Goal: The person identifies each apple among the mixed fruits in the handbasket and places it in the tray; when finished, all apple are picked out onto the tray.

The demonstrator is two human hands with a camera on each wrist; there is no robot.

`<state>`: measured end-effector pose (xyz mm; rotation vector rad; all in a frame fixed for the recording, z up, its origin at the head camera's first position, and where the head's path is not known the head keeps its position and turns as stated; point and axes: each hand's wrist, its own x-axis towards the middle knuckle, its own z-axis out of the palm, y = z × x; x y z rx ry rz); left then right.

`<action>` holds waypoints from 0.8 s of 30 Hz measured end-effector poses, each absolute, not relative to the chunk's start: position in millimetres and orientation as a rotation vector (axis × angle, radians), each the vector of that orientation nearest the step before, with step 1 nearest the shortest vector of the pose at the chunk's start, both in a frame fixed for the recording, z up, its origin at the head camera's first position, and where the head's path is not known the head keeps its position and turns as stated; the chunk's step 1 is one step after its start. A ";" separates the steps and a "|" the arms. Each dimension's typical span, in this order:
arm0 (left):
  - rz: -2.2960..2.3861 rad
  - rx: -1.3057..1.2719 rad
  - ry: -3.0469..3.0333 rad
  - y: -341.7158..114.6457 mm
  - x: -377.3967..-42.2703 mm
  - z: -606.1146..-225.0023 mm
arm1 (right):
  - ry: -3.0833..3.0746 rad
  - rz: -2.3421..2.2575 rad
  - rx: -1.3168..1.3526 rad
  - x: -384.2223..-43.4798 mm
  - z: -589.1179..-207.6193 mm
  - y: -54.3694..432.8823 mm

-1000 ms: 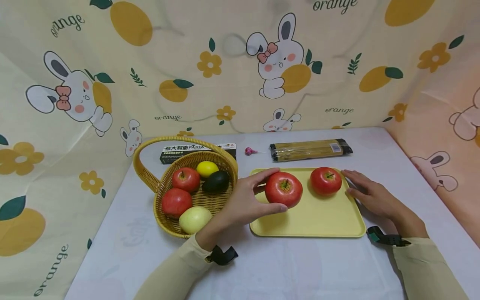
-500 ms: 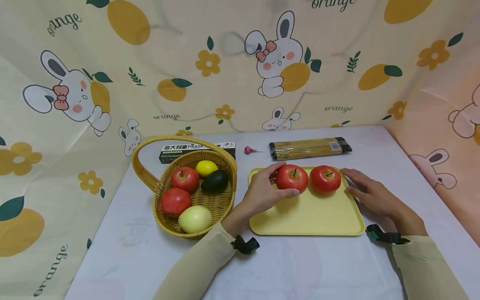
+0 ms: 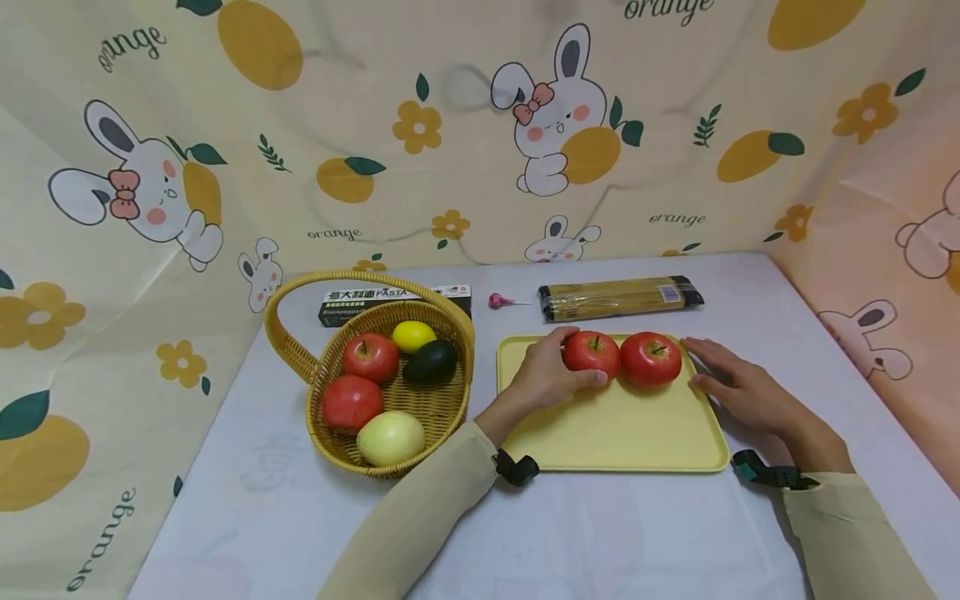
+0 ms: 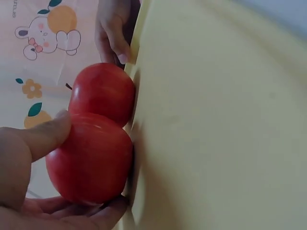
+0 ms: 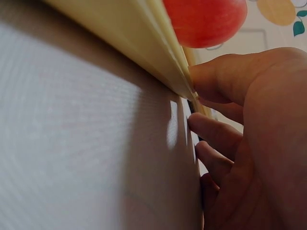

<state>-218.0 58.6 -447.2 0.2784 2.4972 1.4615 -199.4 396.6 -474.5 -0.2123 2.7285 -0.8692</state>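
Observation:
My left hand grips a red apple, thumb on one side and fingers round the other. The apple is at the back of a yellow tray, beside a second red apple. In the left wrist view the held apple appears to touch the other apple. My right hand lies along the tray's right edge with its fingers extended. In the right wrist view the thumb touches the tray's rim, and the fingers sit beside and below it.
Left of the tray stands a wicker basket holding two red fruits, a yellow lemon, a dark avocado and a pale green round fruit. Behind are a black pasta box, a lollipop and a pasta packet.
My left hand has moved right and slightly back with the apple, bringing it down next to the other apple on the tray. The right hand has stayed at the tray's edge.

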 end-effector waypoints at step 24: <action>1.605 0.726 2.285 -31.0 -145.9 -395.4 | 2.714 -0.842 -0.212 -200.1 -473.3 395.4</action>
